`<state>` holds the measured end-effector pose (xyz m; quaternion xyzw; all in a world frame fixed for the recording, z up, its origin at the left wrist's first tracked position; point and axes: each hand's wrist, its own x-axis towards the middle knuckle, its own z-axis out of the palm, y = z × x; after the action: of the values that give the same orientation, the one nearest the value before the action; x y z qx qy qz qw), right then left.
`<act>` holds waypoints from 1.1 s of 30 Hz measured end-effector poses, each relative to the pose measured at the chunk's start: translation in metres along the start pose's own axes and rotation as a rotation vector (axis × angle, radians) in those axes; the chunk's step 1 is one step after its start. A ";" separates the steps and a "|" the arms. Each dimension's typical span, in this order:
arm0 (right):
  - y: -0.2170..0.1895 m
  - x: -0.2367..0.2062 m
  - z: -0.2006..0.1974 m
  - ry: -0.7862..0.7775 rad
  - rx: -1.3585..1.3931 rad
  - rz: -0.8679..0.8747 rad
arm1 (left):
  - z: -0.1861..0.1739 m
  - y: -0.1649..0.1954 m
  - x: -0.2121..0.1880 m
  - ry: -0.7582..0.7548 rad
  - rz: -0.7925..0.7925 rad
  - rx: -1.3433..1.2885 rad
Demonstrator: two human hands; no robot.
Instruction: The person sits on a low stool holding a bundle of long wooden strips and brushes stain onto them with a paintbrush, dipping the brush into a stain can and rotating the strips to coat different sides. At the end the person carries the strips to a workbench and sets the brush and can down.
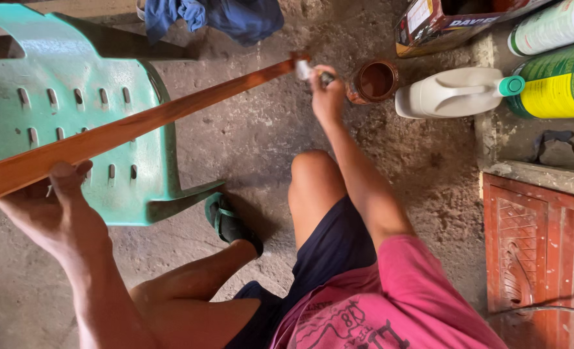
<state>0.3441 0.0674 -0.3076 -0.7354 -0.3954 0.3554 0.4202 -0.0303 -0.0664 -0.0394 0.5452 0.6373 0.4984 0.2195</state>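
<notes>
A long reddish-brown wooden strip [138, 126] runs from the lower left edge up to the middle top. My left hand [57, 207] grips its near end from below, thumb over the edge. My right hand [327, 94] holds a small paintbrush [309, 71] whose bristles touch the strip's far tip. Just right of that hand stands an open can of brown stain [374, 81] on the concrete floor.
A green plastic chair [73, 110] lies under the strip at left. A white jug with a teal cap [455, 92], green and yellow cans [555, 87] and a cardboard box [442, 22] sit at upper right. A carved reddish panel [539, 252] stands at lower right. Blue cloth [216, 16] lies at top.
</notes>
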 end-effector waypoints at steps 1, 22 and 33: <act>-0.001 -0.010 0.001 -0.072 0.214 -0.075 | 0.000 -0.002 0.002 0.006 0.014 0.030; 0.000 0.008 0.014 0.076 0.130 -0.193 | -0.008 -0.016 -0.001 -0.026 0.043 -0.034; -0.093 -0.141 -0.016 -0.372 0.605 -0.420 | 0.006 0.012 0.017 -0.029 0.085 -0.233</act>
<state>0.2701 -0.0312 -0.1904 -0.4052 -0.4836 0.4890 0.6023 -0.0248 -0.0498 -0.0274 0.5496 0.5483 0.5699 0.2694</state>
